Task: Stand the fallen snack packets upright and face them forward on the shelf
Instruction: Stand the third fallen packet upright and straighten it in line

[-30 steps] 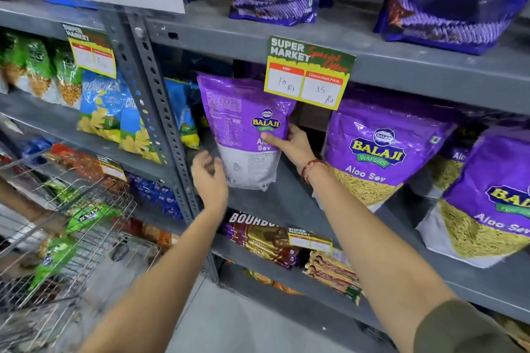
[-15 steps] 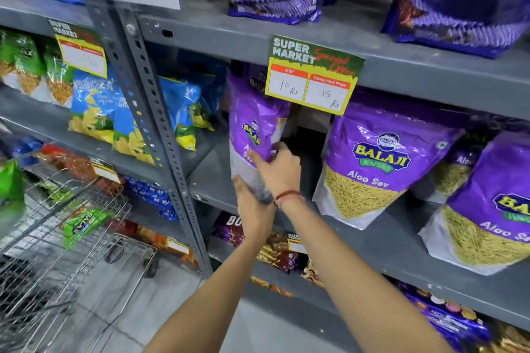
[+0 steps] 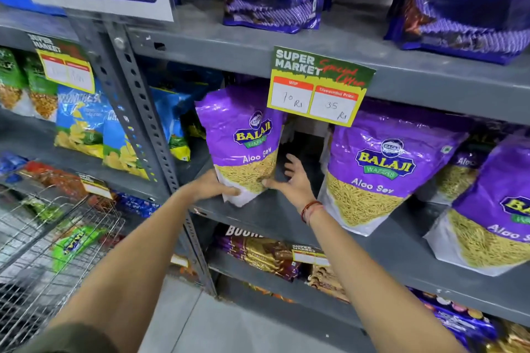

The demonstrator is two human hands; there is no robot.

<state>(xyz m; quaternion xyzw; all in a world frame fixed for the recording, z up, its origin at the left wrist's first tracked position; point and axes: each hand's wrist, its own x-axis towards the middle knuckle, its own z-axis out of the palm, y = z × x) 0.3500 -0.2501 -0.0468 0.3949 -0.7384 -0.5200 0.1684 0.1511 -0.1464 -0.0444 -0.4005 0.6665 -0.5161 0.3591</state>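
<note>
A purple Balaji Aloo Sev packet [image 3: 243, 140] stands upright on the grey middle shelf [image 3: 272, 218], its printed front facing me. My left hand [image 3: 210, 188] grips its lower left corner. My right hand [image 3: 292, 180] is at its lower right edge, thumb touching the packet and fingers spread. Two more purple Aloo Sev packets stand to the right, one [image 3: 384, 169] beside my right wrist and one [image 3: 496, 209] at the frame's edge, both front-facing and leaning back a little.
A yellow price tag [image 3: 318, 86] hangs from the shelf above. A perforated steel upright [image 3: 143, 112] divides the bays; blue chip bags [image 3: 83, 123] sit to its left. A wire trolley [image 3: 51, 243] stands at lower left. Biscuit packs [image 3: 263, 255] fill the shelf below.
The packet showed its back a second ago, then was edge-on; now its front faces me and it rests on the shelf. My right hand has opened at its side.
</note>
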